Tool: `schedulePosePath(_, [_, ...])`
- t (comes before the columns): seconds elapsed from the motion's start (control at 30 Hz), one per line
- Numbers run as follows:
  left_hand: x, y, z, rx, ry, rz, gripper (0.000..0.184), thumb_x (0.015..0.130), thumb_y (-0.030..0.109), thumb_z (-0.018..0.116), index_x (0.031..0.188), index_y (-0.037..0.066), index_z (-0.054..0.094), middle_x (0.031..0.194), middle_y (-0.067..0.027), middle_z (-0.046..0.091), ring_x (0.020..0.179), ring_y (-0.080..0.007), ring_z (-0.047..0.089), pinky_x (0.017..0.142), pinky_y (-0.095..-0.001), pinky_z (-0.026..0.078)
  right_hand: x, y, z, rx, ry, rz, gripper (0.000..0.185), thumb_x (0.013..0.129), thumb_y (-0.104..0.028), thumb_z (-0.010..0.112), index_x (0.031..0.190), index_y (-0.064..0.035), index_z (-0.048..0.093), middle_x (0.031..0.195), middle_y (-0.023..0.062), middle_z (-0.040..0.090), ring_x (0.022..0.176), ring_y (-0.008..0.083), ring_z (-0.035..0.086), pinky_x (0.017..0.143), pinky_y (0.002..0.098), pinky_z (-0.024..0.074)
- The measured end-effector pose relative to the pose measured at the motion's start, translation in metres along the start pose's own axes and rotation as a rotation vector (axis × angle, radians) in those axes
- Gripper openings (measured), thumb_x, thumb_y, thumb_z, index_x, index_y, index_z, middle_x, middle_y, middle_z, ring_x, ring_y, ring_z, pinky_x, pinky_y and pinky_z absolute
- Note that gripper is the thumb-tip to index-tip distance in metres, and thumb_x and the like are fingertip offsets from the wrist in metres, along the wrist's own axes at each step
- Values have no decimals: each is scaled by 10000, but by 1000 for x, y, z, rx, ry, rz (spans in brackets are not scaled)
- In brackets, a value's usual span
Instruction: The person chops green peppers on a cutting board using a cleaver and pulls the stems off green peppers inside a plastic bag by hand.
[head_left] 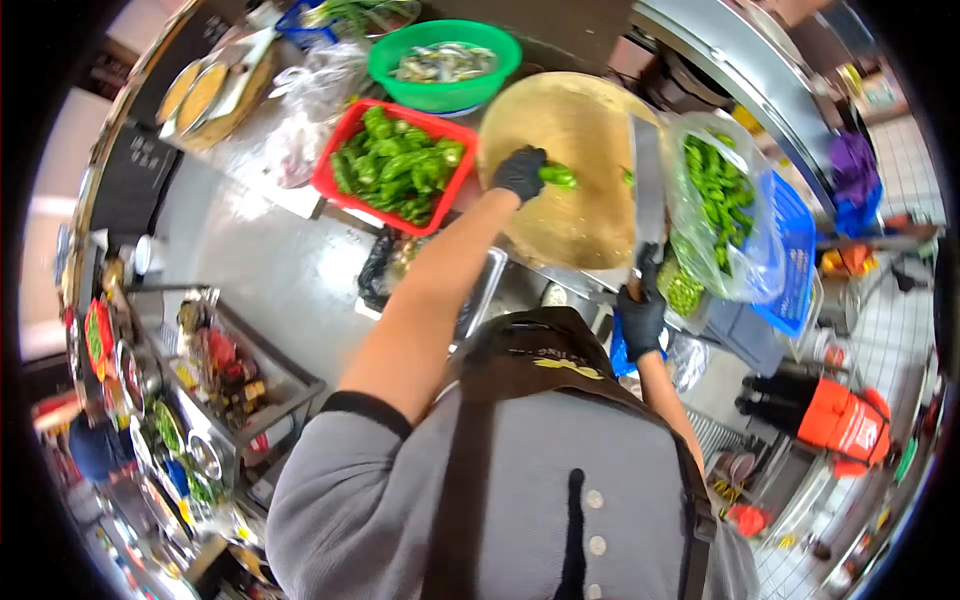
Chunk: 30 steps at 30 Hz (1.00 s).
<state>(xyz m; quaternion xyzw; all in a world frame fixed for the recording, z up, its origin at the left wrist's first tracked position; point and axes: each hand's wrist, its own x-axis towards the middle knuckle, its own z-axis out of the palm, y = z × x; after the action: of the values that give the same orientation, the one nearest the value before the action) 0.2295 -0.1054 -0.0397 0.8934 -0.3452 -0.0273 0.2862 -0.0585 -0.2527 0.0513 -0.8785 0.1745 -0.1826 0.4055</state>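
On the round wooden board (575,105), my left hand (520,172), in a black glove, has its fingers closed at the end of a green pepper (559,177). My right hand (641,315), also gloved in black, is wrapped round the handle of a large cleaver (648,185), whose blade lies over the board's right part. A small green piece (628,176) sits just left of the blade. Left of the board stands a red basket (322,180) full of green peppers (395,165). Right of the cleaver, a clear plastic bag (765,270) holds more green peppers (718,190).
A green basin (385,70) with small fish-like pieces stands behind the red basket. A blue crate (795,250) is beside the bag. Chopped green pieces (684,296) fill a container near my right hand. A person in an orange vest (845,425) is at the right.
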Motion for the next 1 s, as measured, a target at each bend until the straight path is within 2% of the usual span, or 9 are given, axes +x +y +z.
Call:
schedulePosePath(0.17, [-50,-23,-73,-96,270,-130,156,729,128,573,868,64,604,908,-169,607,859,-353,583,725,-444,476,-10,-5,-6,-73,-127,314,735,743,42,508,1417,-155,290,1318,151,470,1032,124,557,800,241,433])
schedulePosePath(0.2, [-59,-50,-85,-57,498,-28,194,725,124,585,909,70,619,899,-165,610,828,-358,583,706,-441,473,-11,-2,-4,-64,-123,289,732,746,41,506,1417,-154,288,1312,161,473,1003,134,568,788,246,438])
schedulePosePath(0.4, [-82,-169,-153,203,589,-386,269,676,132,651,932,51,639,903,-201,612,855,-391,573,751,-454,461,-15,20,5,9,-125,153,712,755,27,511,1409,-163,306,1271,180,496,910,238,633,716,283,467])
schedulePosePath(0.53, [-69,-68,-140,-37,353,-496,394,751,185,622,1123,64,572,1064,-187,588,1012,-353,548,851,-430,440,-5,16,11,-99,-45,-60,741,749,-4,517,1420,-210,277,1169,191,549,780,367,622,651,347,480])
schedulePosePath(0.6, [-37,-96,-27,-98,299,-74,470,743,187,622,1192,77,535,1093,-190,571,1053,-367,514,892,-458,407,-5,3,4,-196,-195,195,764,748,-22,523,1432,-205,237,1092,214,573,737,389,602,621,388,470])
schedulePosePath(0.67, [-19,-61,46,198,379,316,535,653,159,685,1155,55,534,1016,-199,552,964,-387,511,858,-461,402,-5,0,7,-159,-105,109,775,731,-15,545,1416,-271,290,689,186,537,509,239,483,548,335,451])
schedulePosePath(0.77, [-16,8,2,15,7,-78,635,609,235,746,1183,78,525,1061,-199,531,1012,-381,487,884,-437,388,-3,-5,10,-320,-145,58,773,747,-22,546,1429,-242,258,721,188,569,596,336,567,561,390,454])
schedulePosePath(0.93, [-86,-40,-43,-31,508,-154,535,632,206,764,1109,64,567,1027,-150,586,996,-361,514,895,-432,400,4,-31,36,-428,-85,-72,794,752,-18,550,1439,-252,229,726,138,569,562,315,561,516,406,437])
schedulePosePath(1.0, [-106,-46,-64,-151,600,-216,385,662,133,739,1015,40,615,955,-153,612,926,-336,554,854,-410,431,2,-12,45,-452,-390,-12,816,788,-75,520,1458,-253,90,878,173,596,597,359,583,521,426,457])
